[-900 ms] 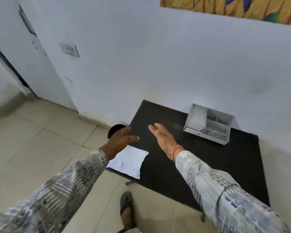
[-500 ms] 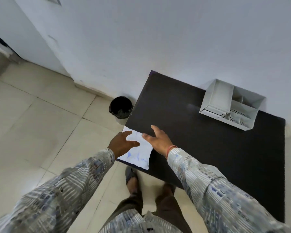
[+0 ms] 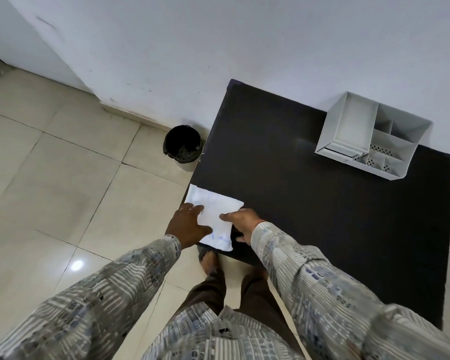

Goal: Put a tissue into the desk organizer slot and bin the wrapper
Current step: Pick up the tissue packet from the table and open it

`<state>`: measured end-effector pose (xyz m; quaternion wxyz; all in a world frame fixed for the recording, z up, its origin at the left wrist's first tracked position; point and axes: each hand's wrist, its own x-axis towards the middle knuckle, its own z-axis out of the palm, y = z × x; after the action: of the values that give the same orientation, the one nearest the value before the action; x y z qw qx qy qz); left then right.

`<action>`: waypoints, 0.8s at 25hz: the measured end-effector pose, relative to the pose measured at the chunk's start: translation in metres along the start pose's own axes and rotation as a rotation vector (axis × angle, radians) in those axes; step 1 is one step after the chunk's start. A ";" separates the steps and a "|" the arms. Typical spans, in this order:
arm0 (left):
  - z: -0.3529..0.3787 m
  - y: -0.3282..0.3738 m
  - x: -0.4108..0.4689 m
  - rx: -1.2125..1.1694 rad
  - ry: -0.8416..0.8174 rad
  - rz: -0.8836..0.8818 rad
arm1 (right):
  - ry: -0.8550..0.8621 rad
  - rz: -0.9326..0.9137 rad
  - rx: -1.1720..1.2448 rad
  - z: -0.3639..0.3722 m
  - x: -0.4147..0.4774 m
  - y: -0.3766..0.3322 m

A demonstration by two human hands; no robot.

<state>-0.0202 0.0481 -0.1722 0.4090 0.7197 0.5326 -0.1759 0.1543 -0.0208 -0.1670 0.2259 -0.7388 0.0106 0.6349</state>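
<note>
A white tissue packet (image 3: 213,211) with faint blue print lies on the near left corner of the black table (image 3: 309,203), part of it over the edge. My left hand (image 3: 189,226) rests on the packet's left side with fingers spread. My right hand (image 3: 240,222) touches its right edge, thumb on top and fingers curled at the side. The grey desk organizer (image 3: 369,139) with several slots stands at the table's far right, against the wall. A small bin (image 3: 182,146) with a black liner sits on the floor by the table's far left corner.
A white wall runs behind the table and the bin. Beige floor tiles (image 3: 63,178) spread to the left. My legs and a sandalled foot (image 3: 208,258) stand at the table's near edge.
Both hands came down from above the table onto the packet. The camera tilted further down, so the table, bin and my legs show more from above.
</note>
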 end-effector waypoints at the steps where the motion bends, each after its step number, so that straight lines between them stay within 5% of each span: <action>1: -0.001 0.001 0.000 -0.077 0.002 -0.020 | -0.005 -0.037 0.025 0.003 -0.003 0.001; 4: -0.018 0.019 -0.014 -0.682 0.018 -0.201 | 0.082 -0.344 -0.172 0.000 -0.026 -0.013; 6: -0.038 0.039 -0.027 -1.085 -0.184 -0.346 | 0.178 -0.629 -0.513 -0.012 -0.064 -0.029; 8: -0.056 0.061 -0.040 -1.336 -0.468 -0.317 | 0.282 -0.921 -0.837 -0.023 -0.103 -0.037; 10: -0.064 0.086 -0.052 -1.501 -0.555 -0.199 | 0.291 -1.081 -1.070 -0.036 -0.139 -0.039; 13: -0.066 0.123 -0.061 -1.485 -0.427 -0.050 | 0.256 -1.012 -0.996 -0.064 -0.177 -0.037; 17: -0.065 0.159 -0.076 -1.404 -0.374 0.151 | 0.543 -0.985 -0.867 -0.112 -0.196 -0.029; 20: -0.058 0.190 -0.096 -1.314 -0.351 0.229 | 0.535 -0.962 -0.899 -0.143 -0.208 -0.017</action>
<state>0.1064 0.0144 0.0054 0.8567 0.3351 0.3752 0.1138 0.2523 -0.1113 0.0473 0.1441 -0.8138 -0.5246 0.2045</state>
